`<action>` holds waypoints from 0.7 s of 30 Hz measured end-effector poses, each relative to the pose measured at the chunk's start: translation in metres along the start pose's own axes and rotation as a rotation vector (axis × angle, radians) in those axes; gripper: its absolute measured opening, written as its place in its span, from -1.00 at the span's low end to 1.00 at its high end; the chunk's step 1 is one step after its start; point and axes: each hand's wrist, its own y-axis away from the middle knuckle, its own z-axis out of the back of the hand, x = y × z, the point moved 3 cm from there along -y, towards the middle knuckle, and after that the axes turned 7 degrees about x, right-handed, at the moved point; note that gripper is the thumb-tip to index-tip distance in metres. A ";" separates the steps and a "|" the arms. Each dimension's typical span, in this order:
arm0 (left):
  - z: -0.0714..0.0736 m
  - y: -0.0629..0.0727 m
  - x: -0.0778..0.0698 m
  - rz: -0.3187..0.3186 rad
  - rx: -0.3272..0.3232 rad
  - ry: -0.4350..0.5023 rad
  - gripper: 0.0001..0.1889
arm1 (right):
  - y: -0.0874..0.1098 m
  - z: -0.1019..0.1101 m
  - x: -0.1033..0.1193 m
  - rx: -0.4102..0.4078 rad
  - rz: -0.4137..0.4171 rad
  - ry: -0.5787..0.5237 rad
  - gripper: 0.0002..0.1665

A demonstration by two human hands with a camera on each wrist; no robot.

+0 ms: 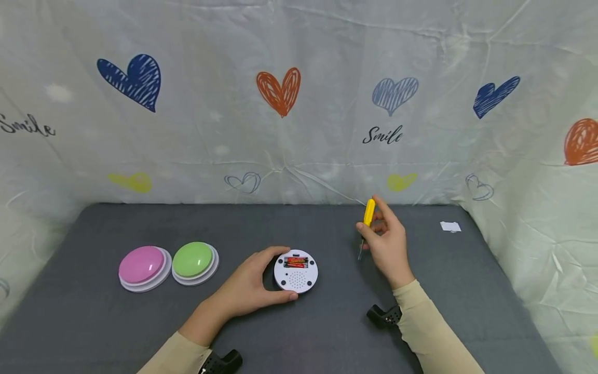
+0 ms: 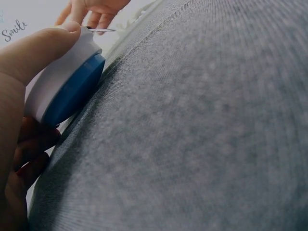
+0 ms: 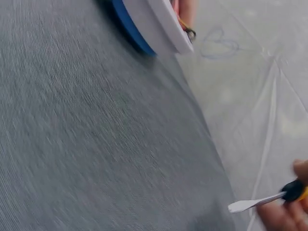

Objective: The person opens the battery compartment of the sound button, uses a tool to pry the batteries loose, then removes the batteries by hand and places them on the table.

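My left hand [image 1: 249,288] grips a round white button buzzer [image 1: 296,280] by its rim, thumb at the near side and fingers at the far side. The buzzer lies upside down, with red batteries [image 1: 296,262] in its uncovered compartment facing up. Its blue dome [image 2: 77,91] faces the table in the left wrist view. To the right, my right hand [image 1: 388,244] holds a screwdriver by its yellow handle [image 1: 369,212], apart from the buzzer. The screwdriver's flat metal blade [image 3: 255,202] points downward in the head view.
Two more buzzers, one with a pink dome [image 1: 141,264] and one with a green dome [image 1: 192,258], sit dome up at the left. A small white piece [image 1: 450,226] lies at the far right of the grey-covered table [image 1: 303,337]. A heart-printed curtain [image 1: 327,130] hangs behind.
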 end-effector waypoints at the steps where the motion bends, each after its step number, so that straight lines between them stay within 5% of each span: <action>1: 0.000 0.000 0.000 0.000 -0.002 -0.006 -0.07 | -0.001 0.001 -0.001 0.014 -0.037 0.038 -0.07; 8: -0.001 0.000 0.000 -0.005 -0.012 -0.016 -0.05 | -0.004 0.005 -0.013 0.171 -0.233 0.229 -0.12; 14: -0.001 0.002 0.000 -0.034 -0.014 -0.030 -0.04 | -0.004 0.004 -0.020 0.281 -0.278 0.401 -0.15; 21: -0.001 0.003 -0.001 -0.063 -0.010 -0.029 -0.06 | -0.002 0.003 -0.023 0.335 -0.309 0.453 -0.15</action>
